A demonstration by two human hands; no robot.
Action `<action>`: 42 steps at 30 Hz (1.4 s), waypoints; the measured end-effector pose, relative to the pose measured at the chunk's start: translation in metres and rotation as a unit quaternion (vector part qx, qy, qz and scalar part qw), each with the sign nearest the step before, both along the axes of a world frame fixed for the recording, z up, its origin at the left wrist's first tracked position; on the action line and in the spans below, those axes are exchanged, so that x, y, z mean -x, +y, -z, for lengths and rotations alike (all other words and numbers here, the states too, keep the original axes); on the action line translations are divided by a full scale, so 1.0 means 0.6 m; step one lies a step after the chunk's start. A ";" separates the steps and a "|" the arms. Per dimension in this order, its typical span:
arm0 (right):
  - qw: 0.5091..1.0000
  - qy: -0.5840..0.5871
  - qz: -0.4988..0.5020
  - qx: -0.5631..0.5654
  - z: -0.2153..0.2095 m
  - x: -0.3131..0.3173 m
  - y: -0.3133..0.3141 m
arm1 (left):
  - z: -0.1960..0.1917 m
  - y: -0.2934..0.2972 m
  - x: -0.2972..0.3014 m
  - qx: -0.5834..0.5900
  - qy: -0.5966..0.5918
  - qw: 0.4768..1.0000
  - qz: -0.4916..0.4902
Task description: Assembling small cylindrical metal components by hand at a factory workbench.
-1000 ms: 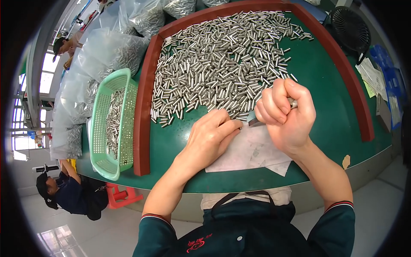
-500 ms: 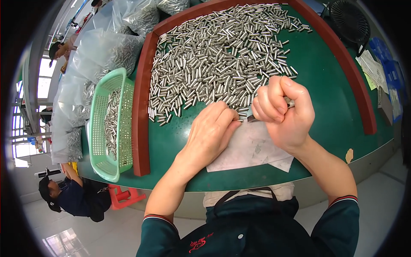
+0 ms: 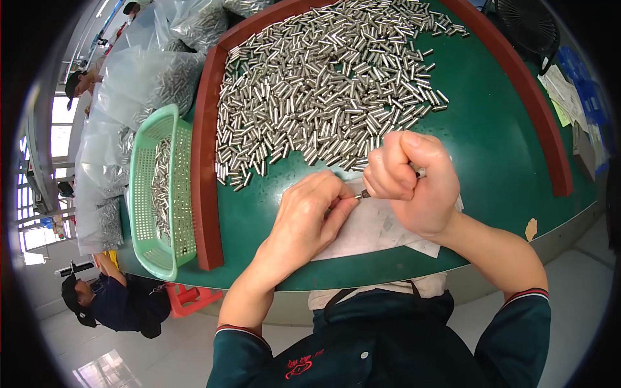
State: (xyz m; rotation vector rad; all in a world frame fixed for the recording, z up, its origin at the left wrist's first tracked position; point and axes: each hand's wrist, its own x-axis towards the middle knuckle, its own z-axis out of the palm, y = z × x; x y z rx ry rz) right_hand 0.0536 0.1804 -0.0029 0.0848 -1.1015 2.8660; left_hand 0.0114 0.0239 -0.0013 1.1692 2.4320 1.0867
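Over the cloth (image 3: 370, 231), the left hand (image 3: 307, 215) pinches a metal pin (image 3: 358, 196) (probably light, stiff and slippery, best gripped along its sides) and the right hand (image 3: 413, 184) clenches a tool (image 3: 365, 193).

The worktop (image 3: 491, 132) is deep green, the frame (image 3: 208, 161) brick red, the pins (image 3: 323, 84) shiny silver. The basket (image 3: 184, 194) is mint green with a lattice pattern. The cloth (image 3: 365, 229) is off-white with grey smudges, the stool (image 3: 187, 299) red, the fan (image 3: 527, 26) black. Dark green sleeves (image 3: 517, 333) end in red-and-white stripes.
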 end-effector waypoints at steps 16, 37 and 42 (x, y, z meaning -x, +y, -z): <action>1.000 0.006 -0.009 -0.016 0.005 -0.003 -0.003 | 0.000 0.001 -0.001 0.005 -0.001 1.000 -0.010; 0.997 0.013 0.065 0.031 -0.022 0.004 0.016 | -0.001 -0.057 0.059 -0.352 -0.543 0.758 -0.082; 0.998 -0.020 0.058 0.023 -0.020 0.002 0.011 | 0.012 -0.055 0.072 -0.375 -0.596 0.696 -0.141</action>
